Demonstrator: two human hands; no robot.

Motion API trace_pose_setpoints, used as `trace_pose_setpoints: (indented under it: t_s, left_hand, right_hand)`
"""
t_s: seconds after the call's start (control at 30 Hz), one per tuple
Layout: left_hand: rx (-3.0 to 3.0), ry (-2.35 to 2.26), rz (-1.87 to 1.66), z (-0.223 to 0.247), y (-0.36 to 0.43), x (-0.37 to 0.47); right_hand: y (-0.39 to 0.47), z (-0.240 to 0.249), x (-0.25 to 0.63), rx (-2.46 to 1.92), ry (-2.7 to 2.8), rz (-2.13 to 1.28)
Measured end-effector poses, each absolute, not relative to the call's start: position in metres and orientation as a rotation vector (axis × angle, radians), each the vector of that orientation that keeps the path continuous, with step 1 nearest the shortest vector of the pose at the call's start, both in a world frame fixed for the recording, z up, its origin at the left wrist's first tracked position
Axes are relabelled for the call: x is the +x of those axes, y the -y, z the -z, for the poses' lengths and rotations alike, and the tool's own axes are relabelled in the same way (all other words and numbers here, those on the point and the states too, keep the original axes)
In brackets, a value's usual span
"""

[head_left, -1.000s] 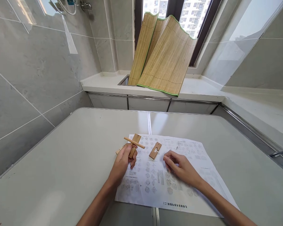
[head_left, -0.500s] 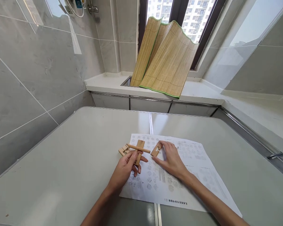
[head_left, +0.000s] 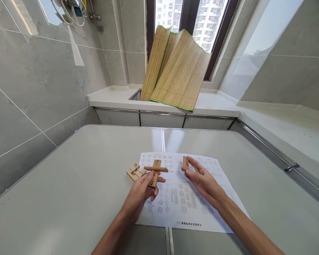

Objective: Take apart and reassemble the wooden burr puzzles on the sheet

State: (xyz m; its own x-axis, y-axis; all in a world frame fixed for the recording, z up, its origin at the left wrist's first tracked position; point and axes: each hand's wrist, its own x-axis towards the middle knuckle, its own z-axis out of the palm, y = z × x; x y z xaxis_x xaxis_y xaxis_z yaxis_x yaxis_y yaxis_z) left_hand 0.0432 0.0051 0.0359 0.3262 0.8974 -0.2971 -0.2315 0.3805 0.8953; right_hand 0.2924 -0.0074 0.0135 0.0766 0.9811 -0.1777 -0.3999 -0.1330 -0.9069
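Observation:
My left hand (head_left: 140, 187) grips two crossed wooden puzzle pieces (head_left: 156, 169), one lying across the other. Thumb and fingers of my right hand (head_left: 202, 177) pinch a single wooden puzzle piece (head_left: 185, 164), turned edge-on, with dark marks on it. A gap separates it from the crossed pieces. Just left of my left fingers, more pale notched wooden blocks (head_left: 135, 171) lie close together on the table. Under both hands is a printed instruction sheet (head_left: 186, 219) with rows of small diagrams.
The sheet lies on a pale folding table (head_left: 69, 191) with a seam down its middle. Behind it runs a white ledge (head_left: 111, 95) bearing a folded bamboo mat (head_left: 180, 71) that leans by the window. Tiled walls stand on both sides.
My right hand has moved right and turned its piece from its flat face to its edge. The crossed pieces in my left hand have tilted slightly. The whole view has shifted a little.

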Motion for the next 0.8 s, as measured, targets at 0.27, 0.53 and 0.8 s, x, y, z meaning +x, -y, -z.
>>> trace_pose_setpoints:
  t_s: [0.27,0.53,0.8]
  left_hand:
    - [0.838,-0.925,-0.836,-0.031,-0.008,0.056]
    - [0.849,-0.868,-0.767,-0.023,-0.017,0.076]
    - [0.837,-0.795,-0.754,-0.012,-0.034,0.095]
  right_hand:
    - [0.014,-0.011,0.304,-0.942,0.587,-1.460]
    - [0.019,-0.015,0.307,-0.902,0.636,-1.580]
    - [0.004,-0.003,0.311,-1.102,1.064,-1.381]
